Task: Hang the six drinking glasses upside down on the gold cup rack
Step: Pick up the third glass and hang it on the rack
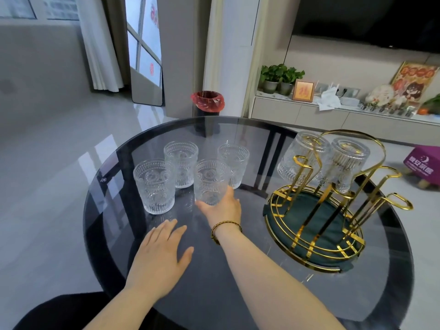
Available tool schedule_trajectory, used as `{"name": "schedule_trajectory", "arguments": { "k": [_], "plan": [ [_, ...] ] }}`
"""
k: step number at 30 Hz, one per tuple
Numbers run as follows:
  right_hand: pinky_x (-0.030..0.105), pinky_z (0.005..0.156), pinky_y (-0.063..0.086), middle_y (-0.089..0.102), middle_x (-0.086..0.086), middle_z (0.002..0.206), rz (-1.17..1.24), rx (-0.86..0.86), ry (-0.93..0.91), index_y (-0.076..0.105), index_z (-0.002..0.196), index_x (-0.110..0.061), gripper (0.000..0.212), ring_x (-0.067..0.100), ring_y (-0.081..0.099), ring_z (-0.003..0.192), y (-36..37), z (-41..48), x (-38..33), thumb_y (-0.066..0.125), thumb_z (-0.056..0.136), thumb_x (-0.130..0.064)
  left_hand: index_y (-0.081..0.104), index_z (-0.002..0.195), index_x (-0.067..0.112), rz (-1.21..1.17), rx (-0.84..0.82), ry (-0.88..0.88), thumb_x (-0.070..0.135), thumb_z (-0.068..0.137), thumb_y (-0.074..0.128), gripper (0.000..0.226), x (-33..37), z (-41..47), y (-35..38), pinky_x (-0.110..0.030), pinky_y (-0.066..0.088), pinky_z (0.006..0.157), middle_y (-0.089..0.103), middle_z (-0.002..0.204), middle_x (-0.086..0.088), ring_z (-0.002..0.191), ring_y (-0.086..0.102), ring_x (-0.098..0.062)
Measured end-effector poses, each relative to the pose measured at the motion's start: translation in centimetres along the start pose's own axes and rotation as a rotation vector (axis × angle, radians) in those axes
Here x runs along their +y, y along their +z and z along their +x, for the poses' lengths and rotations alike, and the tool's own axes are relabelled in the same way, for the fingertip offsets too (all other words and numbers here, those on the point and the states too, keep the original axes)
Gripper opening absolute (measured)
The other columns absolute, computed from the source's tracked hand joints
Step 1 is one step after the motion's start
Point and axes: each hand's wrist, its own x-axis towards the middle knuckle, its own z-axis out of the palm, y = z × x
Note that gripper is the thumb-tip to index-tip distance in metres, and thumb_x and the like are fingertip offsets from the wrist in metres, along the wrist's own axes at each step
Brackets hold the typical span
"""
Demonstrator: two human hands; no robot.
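Observation:
Several embossed clear glasses stand upright on the round dark glass table (pixel 238 294). My right hand (pixel 221 207) grips the base of the nearest middle glass (pixel 210 179). Others stand at front left (pixel 154 185), back left (pixel 181 163) and back right (pixel 234 164). My left hand (pixel 159 256) lies flat on the tabletop with fingers spread, holding nothing. The gold cup rack (pixel 316 225) with a green tray base sits at the right. Two glasses hang upside down on its far prongs, one at left (pixel 297 156) and one at right (pixel 345 160).
A bin with a red liner (pixel 207 102) stands on the floor behind the table. A purple stool (pixel 423 163) is at the far right. A low cabinet with plants (pixel 278 77) and ornaments runs along the back wall. The table's edge curves close to my body.

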Motion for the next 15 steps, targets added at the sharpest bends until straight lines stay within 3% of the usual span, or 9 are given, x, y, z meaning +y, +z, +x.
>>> {"name": "schedule_trajectory", "arguments": {
  "k": [5,10,15],
  "plan": [
    [0.037,0.094,0.042,0.048,0.009,0.122,0.059,-0.032,0.021,0.029,0.123,-0.018,0.074,0.029,0.044,0.115,-0.1,-0.2,0.5,0.07,0.064,-0.038,0.024,0.138,0.024,-0.013,0.003,0.003,0.046,0.091,0.034,0.053,0.0,0.1,0.1,-0.029,0.004,0.116,0.02,0.152,0.002,0.141,0.011,-0.012],
    [0.026,0.093,0.034,0.039,0.001,0.135,0.155,-0.121,-0.041,0.023,0.129,-0.023,0.077,0.02,0.039,0.12,-0.9,-1.4,0.9,0.07,0.068,-0.031,0.023,0.138,0.024,-0.011,0.001,0.001,0.046,0.091,0.034,0.053,-0.1,0.0,0.2,-0.029,0.004,0.116,0.019,0.152,0.002,0.141,0.011,-0.013],
    [0.022,0.087,0.036,0.047,-0.004,0.12,0.238,-0.126,-0.09,0.034,0.119,-0.024,0.065,0.015,0.047,0.112,-2.7,-3.1,1.4,0.072,0.066,-0.026,0.025,0.138,0.023,-0.011,-0.009,0.0,0.046,0.092,0.034,0.052,-0.1,0.1,0.1,-0.031,0.007,0.117,0.02,0.152,0.001,0.141,0.012,-0.014]
  ]
}}
